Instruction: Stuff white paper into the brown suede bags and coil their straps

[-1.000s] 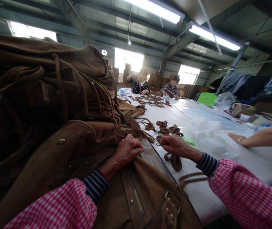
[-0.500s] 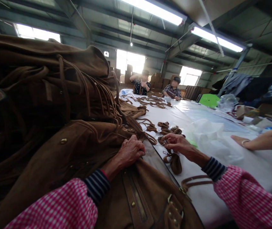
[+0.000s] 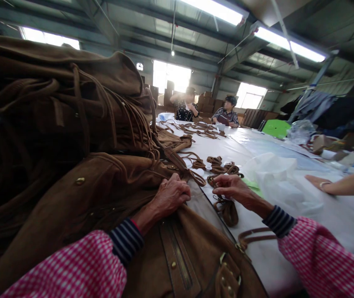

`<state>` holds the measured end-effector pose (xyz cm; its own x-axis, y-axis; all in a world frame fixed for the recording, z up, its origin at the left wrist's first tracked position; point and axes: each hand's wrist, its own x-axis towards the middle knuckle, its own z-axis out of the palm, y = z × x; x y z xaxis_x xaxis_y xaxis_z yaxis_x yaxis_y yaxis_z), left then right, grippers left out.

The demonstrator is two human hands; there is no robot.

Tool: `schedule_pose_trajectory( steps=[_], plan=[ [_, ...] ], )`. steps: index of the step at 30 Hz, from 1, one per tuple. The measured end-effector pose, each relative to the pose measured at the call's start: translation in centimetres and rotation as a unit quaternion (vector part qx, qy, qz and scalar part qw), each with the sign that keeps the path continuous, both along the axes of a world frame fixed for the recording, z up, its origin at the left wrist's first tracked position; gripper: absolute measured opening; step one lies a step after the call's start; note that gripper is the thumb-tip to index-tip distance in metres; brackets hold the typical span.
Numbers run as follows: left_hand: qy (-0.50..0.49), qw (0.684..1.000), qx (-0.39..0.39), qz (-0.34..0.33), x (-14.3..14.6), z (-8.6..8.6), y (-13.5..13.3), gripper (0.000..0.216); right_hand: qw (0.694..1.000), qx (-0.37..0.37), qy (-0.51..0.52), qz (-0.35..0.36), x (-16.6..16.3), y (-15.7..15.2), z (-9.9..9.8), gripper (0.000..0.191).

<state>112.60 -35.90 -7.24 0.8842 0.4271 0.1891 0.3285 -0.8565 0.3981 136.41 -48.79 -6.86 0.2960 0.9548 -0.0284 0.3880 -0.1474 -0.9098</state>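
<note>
Curling tightly, the left hand bunches the brown suede of the bag at its near edge, fingers closed into the fabric and knuckles up. Just right of the bag, the right hand lies low over the white table, its fingers loosely bent and only slightly parted, the tips pinching or touching a coiled brown strap; whether they truly grip it I cannot tell. Below that hand another folded strap lies on the table, and nearer still a strap loop runs from the bag's buckle. Beyond the bag's right edge, more coiled straps sit in a cluster, with further ones spread far up the table. Right of the cluster lies crumpled clear plastic over a green sheet. Left of and behind the bag, a tall heap of similar bags with dangling cords blocks that whole side. Well right of the bag, a co-worker's hand rests flat on the table. Far beyond the bag, two people sit at the table's end.
</note>
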Motion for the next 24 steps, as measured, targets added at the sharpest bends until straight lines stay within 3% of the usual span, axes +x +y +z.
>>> schedule_pose_trajectory(
  steps=[5,9,12,16,18,20,24],
  plan=[
    [-0.003,1.000,0.001,0.006,0.2,-0.2,-0.3,0.014,0.991,0.048,-0.116,0.048,-0.3,0.4,-0.6,0.025],
    [-0.011,1.000,0.008,0.004,0.3,-0.3,-0.4,0.015,0.953,0.073,-0.276,0.097,-0.6,0.2,-0.6,0.020],
    [-0.017,1.000,0.005,0.006,0.3,-0.4,-0.5,0.016,0.910,0.062,-0.381,0.149,-1.3,-0.2,0.2,0.024],
    [-0.022,1.000,-0.008,0.007,0.2,-0.4,-0.6,0.015,0.810,0.012,-0.553,0.194,-2.8,-0.5,1.9,0.023],
    [-0.026,1.000,-0.010,0.007,0.2,-0.4,-0.6,0.015,0.783,-0.003,-0.590,0.197,-3.3,-0.3,2.7,0.022],
    [-0.029,0.999,-0.013,0.006,0.1,-0.4,-0.5,0.015,0.800,-0.004,-0.564,0.205,-3.6,0.1,3.4,0.019],
    [-0.041,0.999,-0.028,0.014,0.1,-0.5,-0.3,0.016,0.881,0.004,-0.422,0.216,-3.6,0.7,4.4,0.016]
  ],
)
